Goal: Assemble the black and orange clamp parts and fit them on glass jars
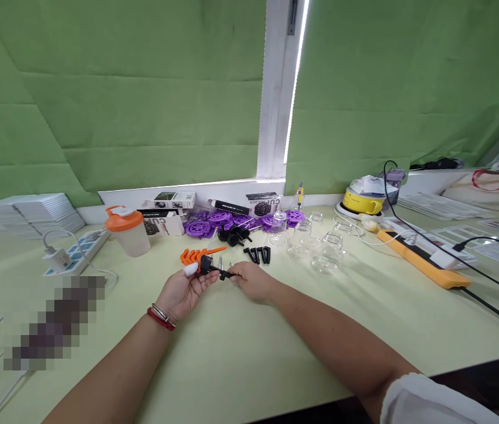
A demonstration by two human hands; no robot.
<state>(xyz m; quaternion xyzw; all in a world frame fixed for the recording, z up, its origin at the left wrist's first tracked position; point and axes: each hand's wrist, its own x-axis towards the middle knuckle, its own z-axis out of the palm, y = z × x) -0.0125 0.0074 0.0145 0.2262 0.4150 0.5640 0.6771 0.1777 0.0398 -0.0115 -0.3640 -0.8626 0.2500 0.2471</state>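
Green blinds are hanging behind a pale green worktable [249, 353] where two bare hands are meeting over small parts.

Beyond the hands, clear glass jars [320, 247], an orange-lidded plastic shaker cup [126, 231] and purple plastic wheels [227, 221] are sitting near the window. The left hand [181, 291] is gripping a small black plastic fitting with a white tip [202, 267], fingers clamped on it just above the table, while the right hand [253, 281] is pinching its thin black end [226, 274].
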